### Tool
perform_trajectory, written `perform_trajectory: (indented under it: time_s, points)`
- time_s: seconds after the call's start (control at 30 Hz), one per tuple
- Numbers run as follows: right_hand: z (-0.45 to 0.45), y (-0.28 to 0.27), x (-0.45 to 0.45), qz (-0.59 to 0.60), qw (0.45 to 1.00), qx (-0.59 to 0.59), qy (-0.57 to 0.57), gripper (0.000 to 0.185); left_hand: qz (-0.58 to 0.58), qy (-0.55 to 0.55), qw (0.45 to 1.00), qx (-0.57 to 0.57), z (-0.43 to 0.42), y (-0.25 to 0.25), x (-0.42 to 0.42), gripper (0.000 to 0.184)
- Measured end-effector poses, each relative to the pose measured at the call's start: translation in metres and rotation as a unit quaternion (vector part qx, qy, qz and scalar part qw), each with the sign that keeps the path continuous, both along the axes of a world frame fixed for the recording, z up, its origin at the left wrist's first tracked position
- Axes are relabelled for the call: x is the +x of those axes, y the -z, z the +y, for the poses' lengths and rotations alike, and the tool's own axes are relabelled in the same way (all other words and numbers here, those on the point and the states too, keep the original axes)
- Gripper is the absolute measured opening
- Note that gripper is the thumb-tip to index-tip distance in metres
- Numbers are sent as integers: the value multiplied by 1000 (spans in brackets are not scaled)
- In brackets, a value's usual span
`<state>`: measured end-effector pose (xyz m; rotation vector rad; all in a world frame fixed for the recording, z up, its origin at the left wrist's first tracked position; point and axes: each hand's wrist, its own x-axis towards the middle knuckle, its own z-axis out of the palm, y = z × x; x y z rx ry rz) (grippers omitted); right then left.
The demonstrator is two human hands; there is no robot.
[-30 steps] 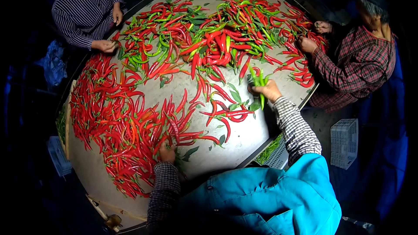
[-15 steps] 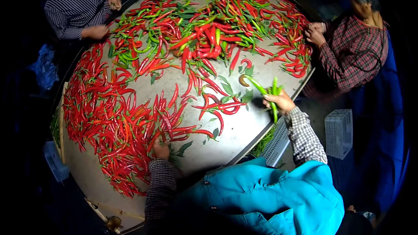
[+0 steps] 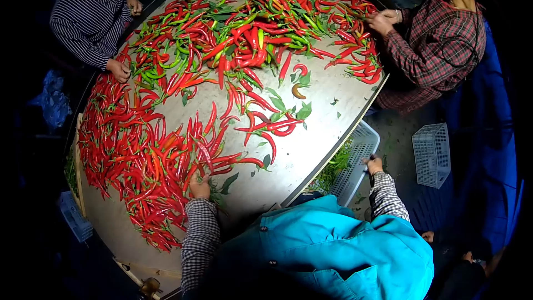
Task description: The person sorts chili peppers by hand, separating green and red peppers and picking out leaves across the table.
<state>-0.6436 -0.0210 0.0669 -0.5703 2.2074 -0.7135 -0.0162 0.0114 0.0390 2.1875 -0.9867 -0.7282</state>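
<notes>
My left hand (image 3: 200, 185) is at the near edge of a big heap of red chili peppers (image 3: 158, 161), its fingers closed around stem ends of red chilies that fan out beyond it. Part of those fingers is hidden among the peppers. Off the table's right edge, my right hand (image 3: 375, 164) hovers by the rim of a plastic crate (image 3: 363, 143), fingers loosely apart and no pepper visible in them. Green chilies (image 3: 337, 162) lie inside this crate, partly covered by the tabletop.
Mixed red and green chilies (image 3: 261, 36) cover the far side of the table (image 3: 311, 133). Loose leaves (image 3: 304, 111) lie mid-table. One person in stripes (image 3: 91, 19) is at far left, another in plaid (image 3: 438, 44) at right. A second crate (image 3: 431, 155) stands on the floor.
My right hand has moved down and right from the table to the crate, and the green chilies it held are gone from it. A curved brownish pepper now lies mid-table. The left hand has barely shifted.
</notes>
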Motion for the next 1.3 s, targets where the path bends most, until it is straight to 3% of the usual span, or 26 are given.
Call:
perform_trajectory:
  time_s: [0.03, 0.07, 0.13, 0.17, 0.23, 0.27, 0.37, 0.47, 0.53, 0.6, 0.67, 0.73, 0.77, 0.83, 0.9, 0.97, 1.0, 1.07, 1.1, 1.23, 1.3]
  points:
    - [-5, 35, -23, 84, 989, -97, -77, 40, 53, -2, 998, -24, 1, 1, 0, 32]
    - [-27, 12, -11, 157, 967, -147, -138, 41, 106, -5, 993, -50, 3, 1, 0, 32]
    - [-72, -78, 83, 195, 911, -306, -197, 26, 147, -39, 986, -65, 0, -16, -11, 31]
    - [-89, -96, 118, 130, 905, -335, -229, 23, 155, -59, 986, -27, -1, -24, -13, 30]
    - [-109, -129, 191, 105, 869, -326, -356, 12, 160, -104, 981, 20, -1, -24, -10, 30]
    - [-120, -113, 214, 51, 836, -358, -413, 11, 156, -103, 982, 16, -3, -32, -11, 30]
    - [-149, -77, 271, 120, 735, -418, -521, 14, 241, -225, 944, 11, -2, -54, -15, 25]
    - [-160, -59, 292, 258, 733, -229, -586, 19, 303, -265, 913, -64, 14, -59, -3, 11]
    - [-169, -53, 295, 288, 744, -119, -591, 16, 276, -288, 915, -53, 27, -60, 11, 11]
    - [-167, -42, 285, 287, 741, -115, -596, 12, 257, -322, 903, -123, 27, -85, 7, 20]
    - [-157, -43, 274, 296, 729, -201, -583, 12, 291, -336, 882, -156, 23, -95, -4, 17]
    - [-149, -43, 269, 272, 751, -209, -564, 13, 398, -233, 856, -234, 24, -83, -7, 14]
    - [-146, -44, 266, 249, 771, -217, -544, 14, 453, -275, 817, -228, 7, -111, -32, 10]
    - [-139, -35, 265, 87, 852, -243, -455, 9, 534, -192, 811, -143, 2, -94, -41, 13]
    - [-127, -46, 270, -47, 891, -228, -389, 10, 575, -99, 810, -55, -10, -95, -68, 17]
    - [-112, -60, 278, -120, 903, -222, -346, 13, 590, -48, 806, -22, -19, -90, -101, 21]
    - [-105, -60, 279, -168, 904, -233, -316, 8, 562, -11, 826, 33, -30, -112, -121, 22]
    - [-91, -55, 290, -303, 893, -260, -205, 6, 590, 46, 805, 51, -39, -106, -146, 28]
    - [-83, -67, 292, -387, 881, -205, -178, 5, 597, 44, 799, 51, -43, -109, -157, 29]
    - [-67, -84, 312, -439, 860, -221, -134, 4, 618, 67, 783, 30, -57, -114, -178, 30]
    - [-60, -77, 317, -413, 865, -219, -185, 4, 641, 34, 766, 24, -63, -126, -184, 29]
